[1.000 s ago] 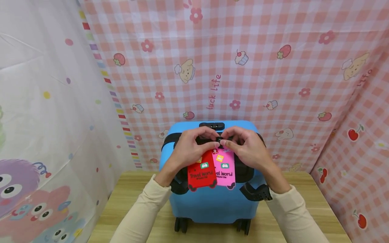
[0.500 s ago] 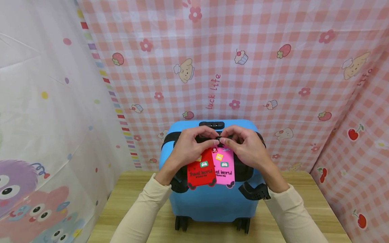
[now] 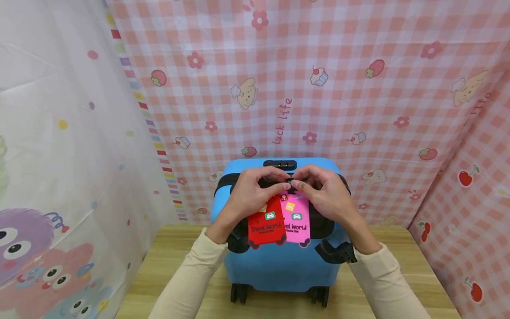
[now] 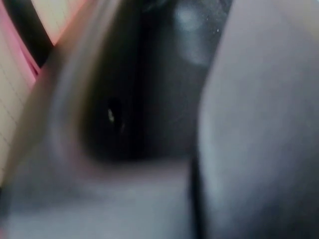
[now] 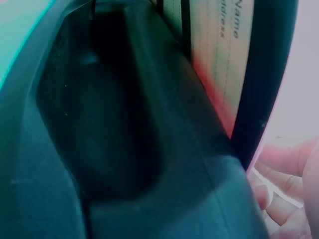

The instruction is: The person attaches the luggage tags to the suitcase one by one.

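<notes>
At the top of the blue suitcase (image 3: 279, 270), my left hand (image 3: 252, 191) and right hand (image 3: 328, 195) meet, thumbs and fingertips pinching a small black luggage tag strap (image 3: 292, 190). Exactly how the strap is fastened is hidden by the fingers. From it hang a red luggage tag (image 3: 266, 230) and, partly behind it, a pink luggage tag (image 3: 298, 230). The right wrist view has a tag's back with a Name and Address card (image 5: 219, 55) beside the black handle (image 5: 184, 124), and fingers (image 5: 284, 184) at its edge. Blurred handle recess (image 4: 164, 99) fills the left wrist view.
The suitcase stands on its black wheels on a wooden table (image 3: 175, 266). A black band (image 3: 226, 180) crosses its top, and a black combination lock (image 3: 280, 165) sits at the back edge. Printed curtains hang behind and on both sides.
The head view has shifted slightly. Both hands keep pinching the strap at about the same spot, and the tags hang as before.
</notes>
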Motion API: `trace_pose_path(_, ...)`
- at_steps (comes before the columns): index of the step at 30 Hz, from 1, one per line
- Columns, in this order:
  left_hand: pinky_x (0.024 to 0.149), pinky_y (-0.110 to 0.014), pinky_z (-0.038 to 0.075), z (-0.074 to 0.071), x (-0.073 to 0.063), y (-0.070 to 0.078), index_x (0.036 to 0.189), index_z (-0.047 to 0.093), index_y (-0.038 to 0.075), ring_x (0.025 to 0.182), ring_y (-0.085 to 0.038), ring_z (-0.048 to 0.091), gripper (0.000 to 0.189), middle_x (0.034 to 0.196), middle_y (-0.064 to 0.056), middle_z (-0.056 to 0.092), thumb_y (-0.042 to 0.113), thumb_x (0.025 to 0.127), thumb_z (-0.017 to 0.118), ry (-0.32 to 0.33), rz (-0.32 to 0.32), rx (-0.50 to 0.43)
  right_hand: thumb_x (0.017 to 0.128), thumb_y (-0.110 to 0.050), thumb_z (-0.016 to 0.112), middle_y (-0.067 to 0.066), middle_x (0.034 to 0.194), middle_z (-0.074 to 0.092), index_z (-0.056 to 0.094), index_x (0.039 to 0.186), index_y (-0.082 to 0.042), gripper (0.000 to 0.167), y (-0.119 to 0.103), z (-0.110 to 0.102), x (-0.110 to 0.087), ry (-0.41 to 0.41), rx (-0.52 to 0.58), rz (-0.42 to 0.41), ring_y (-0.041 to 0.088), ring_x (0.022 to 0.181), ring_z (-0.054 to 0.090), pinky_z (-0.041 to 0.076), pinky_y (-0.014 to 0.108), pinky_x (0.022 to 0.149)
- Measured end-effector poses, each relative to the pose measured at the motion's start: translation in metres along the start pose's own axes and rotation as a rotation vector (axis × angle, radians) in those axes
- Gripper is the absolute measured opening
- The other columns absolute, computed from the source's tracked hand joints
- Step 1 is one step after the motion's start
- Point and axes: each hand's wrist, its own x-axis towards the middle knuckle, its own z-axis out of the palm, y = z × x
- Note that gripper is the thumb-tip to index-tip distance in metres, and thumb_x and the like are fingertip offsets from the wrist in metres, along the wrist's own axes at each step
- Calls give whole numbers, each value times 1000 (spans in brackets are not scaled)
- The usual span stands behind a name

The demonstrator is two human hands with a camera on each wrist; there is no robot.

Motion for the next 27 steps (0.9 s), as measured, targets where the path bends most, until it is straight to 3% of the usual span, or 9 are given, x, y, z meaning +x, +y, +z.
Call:
trace_pose_path(5,77,-28,56,-1,0,2,105,75,14,84,-7,67,17,98,3,74,20,90,75,11,64,47,96,-15,67,8,74,60,68,103,-9,10,-1,0,0,2,-1,3,19,63,54,44,26,57)
trace_pose_path(14,95,-30,50,-6,-3,-3,121,67,11,103,-12,65,38,113,-2,70,20,86,79,-78,206,203,97,-16,65,7,74,60,68,104,-9,11,0,1,-2,20,-20,3,20,63,54,44,26,57)
trace_pose_path(22,99,-34,49,-9,-3,-1,127,63,10,106,-15,64,42,117,-4,69,17,87,77,-117,206,216,97,-17,64,7,76,61,68,105,-9,11,-1,1,-4,30,-25,-3,20,63,54,45,26,57)
trace_pose_path(27,98,-36,49,-10,-4,0,130,62,12,110,-15,60,44,119,-4,68,21,89,75,-107,182,238,97,-18,65,7,76,62,69,104,-9,12,-1,0,-4,28,-23,-5,19,64,55,45,26,57)
